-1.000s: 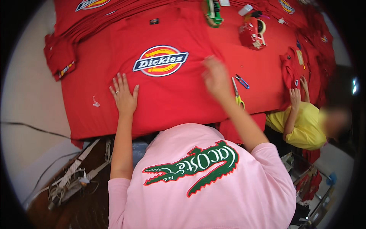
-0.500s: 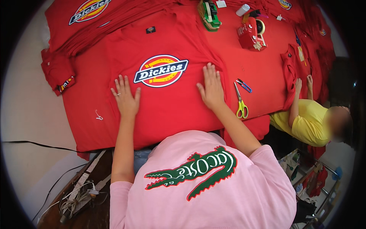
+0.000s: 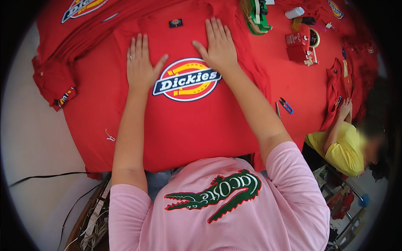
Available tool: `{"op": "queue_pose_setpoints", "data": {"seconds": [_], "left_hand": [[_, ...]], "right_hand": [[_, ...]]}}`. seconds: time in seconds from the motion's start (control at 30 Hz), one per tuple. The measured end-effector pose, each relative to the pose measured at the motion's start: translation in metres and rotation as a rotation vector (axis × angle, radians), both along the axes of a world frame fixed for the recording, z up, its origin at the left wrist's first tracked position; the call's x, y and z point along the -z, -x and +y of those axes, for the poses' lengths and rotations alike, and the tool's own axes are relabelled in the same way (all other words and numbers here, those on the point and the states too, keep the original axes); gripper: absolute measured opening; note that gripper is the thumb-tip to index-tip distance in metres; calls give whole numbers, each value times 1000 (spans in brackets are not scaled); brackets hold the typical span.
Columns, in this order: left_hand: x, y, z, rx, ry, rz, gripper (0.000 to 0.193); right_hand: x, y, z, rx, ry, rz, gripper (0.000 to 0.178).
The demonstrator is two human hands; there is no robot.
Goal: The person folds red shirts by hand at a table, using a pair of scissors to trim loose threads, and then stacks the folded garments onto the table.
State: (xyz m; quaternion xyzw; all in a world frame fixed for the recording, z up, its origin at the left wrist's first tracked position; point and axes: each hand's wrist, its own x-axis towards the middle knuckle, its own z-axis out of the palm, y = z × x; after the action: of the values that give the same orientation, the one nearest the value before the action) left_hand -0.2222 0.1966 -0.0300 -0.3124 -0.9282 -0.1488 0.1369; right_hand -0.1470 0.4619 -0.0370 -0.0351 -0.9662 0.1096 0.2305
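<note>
A red T-shirt with an oval yellow, red and navy chest print lies spread in front of me, its neck with a dark label at the far end. My left hand rests flat on its upper left part, fingers pointing away and thumb spread; a ring shows on one finger. Across from it, my right hand lies flat on the upper right part, beside the neck, its wrist over the print's right end. Both hands hold nothing.
Folded red shirts lie at the left, and more are piled at the back. Toward the right are blue thread snips, a red tape dispenser and a green tape dispenser. A person in yellow handles red garments at far right.
Both hands have slid away from me up the shirt, from beside the print toward the neck. The scissors' yellow handles are now hidden. The co-worker's hands have come closer together.
</note>
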Motion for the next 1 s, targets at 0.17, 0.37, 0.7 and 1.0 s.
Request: {"op": "queue_pose_setpoints", "data": {"seconds": [0.17, 0.37, 0.7, 1.0], "left_hand": [[5, 21, 12, -4, 0, 122, 90], [14, -104, -7, -151, 43, -56, 82], [21, -277, -190, -407, 44, -257, 74], [43, -458, -244, -615, -150, -280, 63]], "right_hand": [[3, 17, 0, 49, -103, 37, 79], [0, -116, -71, 65, -87, -227, 81], [-12, -332, -16, 154, 108, -297, 86], [-12, -461, -13, 138, 395, -168, 46]]}}
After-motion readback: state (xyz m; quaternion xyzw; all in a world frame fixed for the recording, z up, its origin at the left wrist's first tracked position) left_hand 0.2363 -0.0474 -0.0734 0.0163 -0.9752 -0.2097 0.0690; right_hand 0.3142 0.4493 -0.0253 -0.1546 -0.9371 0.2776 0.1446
